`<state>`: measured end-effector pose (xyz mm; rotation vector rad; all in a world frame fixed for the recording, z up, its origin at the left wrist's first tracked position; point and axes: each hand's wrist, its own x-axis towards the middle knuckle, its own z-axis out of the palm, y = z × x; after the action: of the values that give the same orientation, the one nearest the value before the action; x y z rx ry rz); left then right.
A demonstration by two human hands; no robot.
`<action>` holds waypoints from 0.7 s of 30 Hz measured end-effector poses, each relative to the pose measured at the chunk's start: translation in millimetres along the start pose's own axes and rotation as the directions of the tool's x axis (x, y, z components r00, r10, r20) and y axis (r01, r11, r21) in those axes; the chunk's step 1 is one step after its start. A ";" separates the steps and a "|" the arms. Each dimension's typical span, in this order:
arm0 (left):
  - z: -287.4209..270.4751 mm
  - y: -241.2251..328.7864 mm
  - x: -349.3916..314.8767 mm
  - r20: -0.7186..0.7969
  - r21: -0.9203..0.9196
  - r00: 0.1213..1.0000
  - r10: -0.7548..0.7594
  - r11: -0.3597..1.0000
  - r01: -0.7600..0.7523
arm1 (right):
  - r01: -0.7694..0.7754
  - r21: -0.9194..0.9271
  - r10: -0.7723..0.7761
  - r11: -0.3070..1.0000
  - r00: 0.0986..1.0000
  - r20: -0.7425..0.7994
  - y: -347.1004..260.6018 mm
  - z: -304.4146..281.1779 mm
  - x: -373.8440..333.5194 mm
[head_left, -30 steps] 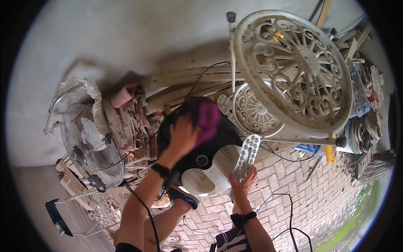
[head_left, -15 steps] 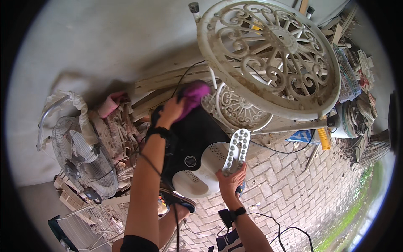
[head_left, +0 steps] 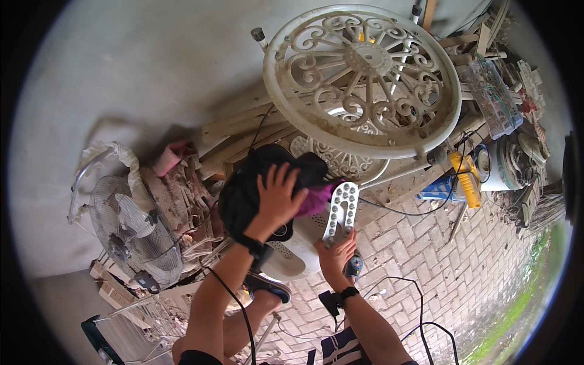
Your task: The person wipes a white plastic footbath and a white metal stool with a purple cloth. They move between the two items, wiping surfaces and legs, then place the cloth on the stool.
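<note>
In front of me stands a device with a white plastic shell [head_left: 286,263] that has small holes in it. A black cloth cover with a purple underside [head_left: 316,201] lies bunched over its upper part. My left hand [head_left: 278,198] presses on the black cloth [head_left: 240,198], its fingers spread wide. My right hand [head_left: 336,252] grips the lower end of a white plastic arm with grey studs [head_left: 344,207], which stands upright at the device's right side. What lies beneath the cloth is hidden.
A white ornate metal table [head_left: 368,61] stands ahead, over stacked wooden boards [head_left: 243,115]. At the left are a wire-caged fan [head_left: 134,225] and a pink roll [head_left: 172,157]. A yellow tool [head_left: 467,182] and a white bucket [head_left: 499,164] sit right, beside brick paving [head_left: 413,249].
My left hand has come nearer and turned from gripping purple cloth to lying spread on black cloth. The cloth now covers more of the device. My right hand still holds the studded arm.
</note>
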<state>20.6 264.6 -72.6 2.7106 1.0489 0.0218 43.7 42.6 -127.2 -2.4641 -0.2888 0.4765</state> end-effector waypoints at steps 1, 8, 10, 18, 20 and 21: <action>2.2 -17.3 16.0 -0.003 -0.055 0.998 -0.061 0.997 0.061 | -0.008 0.021 0.007 1.000 1.000 0.003 0.0 0.8 -0.4; 23.0 -176.2 20.0 0.295 -0.284 0.701 -0.649 0.642 0.713 | 0.182 0.041 -0.185 0.982 0.979 0.084 19.2 -22.1 6.4; 35.7 -200.3 -28.1 0.137 -0.268 0.750 -0.647 0.704 0.657 | 0.265 -0.013 -0.260 0.964 0.953 0.158 28.2 -50.8 9.0; 19.9 -143.6 -208.9 0.160 -0.829 0.463 -0.872 0.136 0.543 | 0.664 -0.330 -0.508 0.670 0.736 0.448 24.5 -143.6 16.5; -8.2 -123.8 -234.1 0.223 -0.868 0.406 -0.886 0.008 0.496 | 0.760 -0.380 -0.589 0.527 0.649 0.482 13.0 -138.1 30.4; -25.6 -112.8 -247.1 0.221 -0.888 0.398 -0.890 -0.015 0.459 | 0.777 -0.390 -0.587 0.493 0.629 0.509 7.8 -132.7 35.5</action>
<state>-240.1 186.2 -55.5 0.9244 1.7845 0.7948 129.9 -22.1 -41.7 -2.4972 -1.7496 0.4424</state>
